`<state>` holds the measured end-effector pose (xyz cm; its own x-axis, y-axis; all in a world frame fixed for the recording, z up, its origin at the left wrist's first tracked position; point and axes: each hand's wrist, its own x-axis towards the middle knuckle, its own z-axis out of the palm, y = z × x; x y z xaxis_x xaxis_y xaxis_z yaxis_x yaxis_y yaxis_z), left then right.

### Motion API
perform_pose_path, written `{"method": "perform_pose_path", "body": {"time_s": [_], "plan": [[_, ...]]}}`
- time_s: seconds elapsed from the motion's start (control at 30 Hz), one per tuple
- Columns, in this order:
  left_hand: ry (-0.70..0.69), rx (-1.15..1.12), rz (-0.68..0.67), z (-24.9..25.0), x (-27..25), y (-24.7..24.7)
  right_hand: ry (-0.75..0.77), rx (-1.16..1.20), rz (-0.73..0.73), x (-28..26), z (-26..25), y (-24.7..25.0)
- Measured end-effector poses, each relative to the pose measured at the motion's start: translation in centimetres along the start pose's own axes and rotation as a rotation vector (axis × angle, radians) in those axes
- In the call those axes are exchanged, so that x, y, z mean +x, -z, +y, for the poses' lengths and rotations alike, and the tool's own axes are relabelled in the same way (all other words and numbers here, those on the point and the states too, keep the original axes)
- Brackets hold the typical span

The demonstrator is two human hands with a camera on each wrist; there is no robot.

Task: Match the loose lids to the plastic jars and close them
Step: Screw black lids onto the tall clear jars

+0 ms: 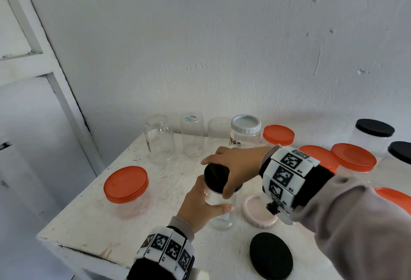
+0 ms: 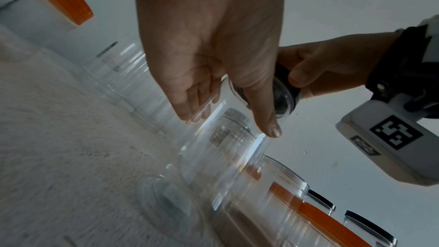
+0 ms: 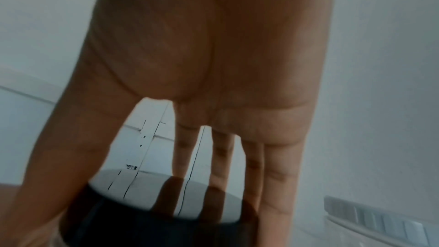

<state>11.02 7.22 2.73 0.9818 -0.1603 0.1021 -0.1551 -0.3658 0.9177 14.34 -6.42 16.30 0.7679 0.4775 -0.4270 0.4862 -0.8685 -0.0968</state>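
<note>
A scuffed white table [image 1: 89, 217] carries clear open jars [image 1: 159, 139], orange-lidded jars [image 1: 126, 187], black-lidded jars [image 1: 373, 134], a loose pink lid [image 1: 259, 214] and a loose black lid [image 1: 270, 255].

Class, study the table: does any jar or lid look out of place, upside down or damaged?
Three clear jars at the back stand upside down, bases up. A pink lid lies inverted, and a black lid sits loose near the front edge. Nothing looks spilled or broken.
</note>
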Motion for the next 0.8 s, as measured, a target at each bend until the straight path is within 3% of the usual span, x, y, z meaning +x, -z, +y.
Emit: {"method": "perform_pose_path", "body": {"time_s": [0.1,0.33,0.5,0.6,0.8], "plan": [[0.008,-0.003,0.003,0.1,0.0,-0.1,0.03,-0.008,0.031,0.1,0.1,0.2],[0.014,-0.026,0.008,-0.4,0.1,-0.1,-0.1,-0.004,0.208,1.0,-0.1,-1.8],[0.002,0.029,0.023,-0.2,0.1,-0.1,0.007,0.068,0.076,0.4,0.4,-1.2],[-0.001,0.043,0.027,-0.1,0.1,-0.2,0.079,0.068,0.08,0.2,0.5,-0.9],[0.022,-0.012,0.018,-0.5,0.2,-0.2,-0.037,-0.005,0.203,0.6,0.3,-2.1]]}}
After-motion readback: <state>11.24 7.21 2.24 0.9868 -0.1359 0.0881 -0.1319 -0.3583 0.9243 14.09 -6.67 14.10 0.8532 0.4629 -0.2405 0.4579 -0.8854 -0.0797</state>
